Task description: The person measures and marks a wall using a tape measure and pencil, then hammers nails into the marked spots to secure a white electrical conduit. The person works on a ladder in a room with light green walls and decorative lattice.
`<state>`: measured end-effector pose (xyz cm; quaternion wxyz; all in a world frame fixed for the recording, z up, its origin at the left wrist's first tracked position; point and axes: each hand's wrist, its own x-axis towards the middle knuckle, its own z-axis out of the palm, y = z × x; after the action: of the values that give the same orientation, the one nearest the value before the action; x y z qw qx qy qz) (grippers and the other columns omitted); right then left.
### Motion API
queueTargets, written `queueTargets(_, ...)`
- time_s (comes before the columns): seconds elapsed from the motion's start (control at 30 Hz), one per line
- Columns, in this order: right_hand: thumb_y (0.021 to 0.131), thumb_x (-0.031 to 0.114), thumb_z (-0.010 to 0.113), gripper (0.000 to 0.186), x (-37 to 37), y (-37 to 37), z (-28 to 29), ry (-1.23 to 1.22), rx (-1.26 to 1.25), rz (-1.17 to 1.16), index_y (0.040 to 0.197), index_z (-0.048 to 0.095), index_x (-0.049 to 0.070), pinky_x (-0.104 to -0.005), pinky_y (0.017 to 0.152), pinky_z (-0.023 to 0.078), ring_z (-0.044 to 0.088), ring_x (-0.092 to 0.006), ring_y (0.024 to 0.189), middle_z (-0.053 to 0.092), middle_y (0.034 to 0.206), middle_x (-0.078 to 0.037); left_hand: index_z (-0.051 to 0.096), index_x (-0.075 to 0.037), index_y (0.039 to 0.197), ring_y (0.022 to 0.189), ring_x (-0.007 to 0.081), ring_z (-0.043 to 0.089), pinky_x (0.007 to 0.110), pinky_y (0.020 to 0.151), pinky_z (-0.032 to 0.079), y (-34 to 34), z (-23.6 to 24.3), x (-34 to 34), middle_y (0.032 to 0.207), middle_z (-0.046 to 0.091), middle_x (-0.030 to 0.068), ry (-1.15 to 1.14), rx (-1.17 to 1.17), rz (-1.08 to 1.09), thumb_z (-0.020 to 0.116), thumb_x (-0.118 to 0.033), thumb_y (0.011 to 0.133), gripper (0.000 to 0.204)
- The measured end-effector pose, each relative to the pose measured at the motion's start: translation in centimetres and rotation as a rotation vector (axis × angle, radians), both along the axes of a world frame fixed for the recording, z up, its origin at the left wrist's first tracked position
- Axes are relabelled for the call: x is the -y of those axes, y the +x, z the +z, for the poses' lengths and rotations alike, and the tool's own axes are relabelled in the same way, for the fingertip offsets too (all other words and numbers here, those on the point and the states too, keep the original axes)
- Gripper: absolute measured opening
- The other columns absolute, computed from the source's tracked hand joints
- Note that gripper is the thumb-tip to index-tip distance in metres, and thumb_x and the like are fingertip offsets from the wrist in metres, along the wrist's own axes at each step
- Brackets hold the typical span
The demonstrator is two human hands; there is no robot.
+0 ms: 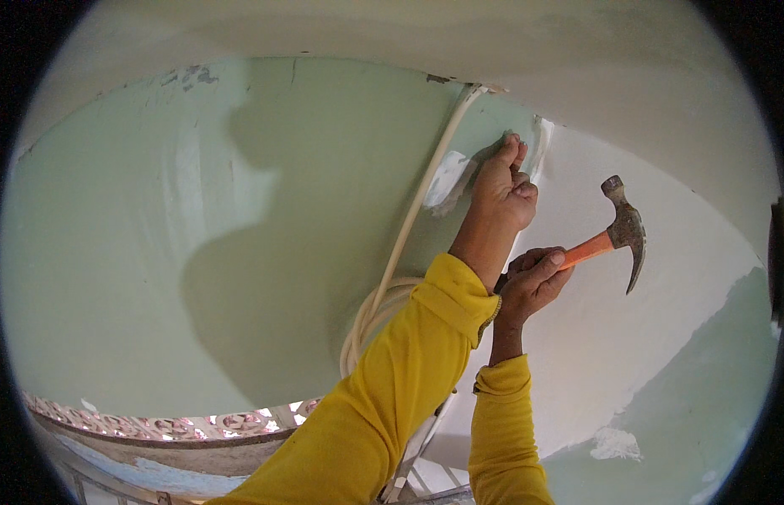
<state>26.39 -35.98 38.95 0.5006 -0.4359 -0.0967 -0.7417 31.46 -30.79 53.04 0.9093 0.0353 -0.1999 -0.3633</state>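
Claw hammer (625, 225) in right hand (535, 282), left hand (503, 185) up at green wall (325, 168)

Hammer is right of the left hand and lower, in front of the white wall section (594, 337). Right fingers closed around the orange handle (587, 250); steel head at the far end, striking face up, claw pointing down. Head looks clear of the wall, nothing under it.

Left hand raised higher, near the corner where green meets white, just below the ceiling (577, 50). Index finger and thumb extended together toward the wall, other fingers curled in. Can't tell if the fingertips pinch anything; too small to make out.

Both arms in yellow sleeves (367, 404), left forearm running diagonally across the lower middle, right one beside it.

Left of the left hand: white patch (448, 175) on the green, then a cream cable (418, 198) dropping from the ceiling edge into a coil (352, 349), partly behind the left sleeve. Large shadow on green wall. Lower left, patterned openwork strip (240, 423) along the wall's bottom edge.
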Motion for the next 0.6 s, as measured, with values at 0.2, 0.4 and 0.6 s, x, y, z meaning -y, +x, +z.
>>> queueTargets(0.2, 0.113, 0.038, 0.046, 0.036, 1.3, 0.9, -0.5, -0.170, -0.379, -0.225, 0.096, 0.049, 0.006, -0.0305, 0.051, 0.046, 0.054, -0.0114, 0.058, 0.058, 0.072, -0.003, 0.072, -0.021, 0.105, 0.048, 0.0042, 0.033, 0.021, 0.045, 0.026, 0.5, -0.3, -0.1, 0.094, 0.071, -0.0068, -0.002, -0.038, -0.013, 0.077, -0.028, 0.096, 0.013)
queueTargets(0.4, 0.113, 0.037, 0.045, 0.036, 1.0, 1.1, -0.5, -0.051, -0.016, -0.028, 0.096, 0.049, 0.006, -0.0309, 0.052, 0.045, 0.054, -0.0110, 0.058, 0.057, 0.071, -0.003, 0.072, -0.019, 0.105, 0.049, 0.0041, 0.033, 0.020, 0.045, 0.026, -0.3, 0.2, 0.1, 0.092, 0.070, -0.0070, 0.002, -0.020, -0.039, 0.076, -0.027, 0.097, 0.012)
queueTargets(0.6, 0.113, 0.037, 0.045, 0.036, 0.1, 1.0, -0.2, -0.125, -0.360, -0.244, 0.096, 0.050, 0.005, -0.0315, 0.051, 0.044, 0.054, -0.0115, 0.057, 0.056, 0.067, -0.003, 0.072, -0.018, 0.104, 0.049, 0.0040, 0.032, 0.019, 0.045, 0.027, 0.5, -0.2, -0.5, 0.094, 0.070, -0.0073, -0.001, -0.028, -0.020, 0.076, -0.026, 0.097, 0.011)
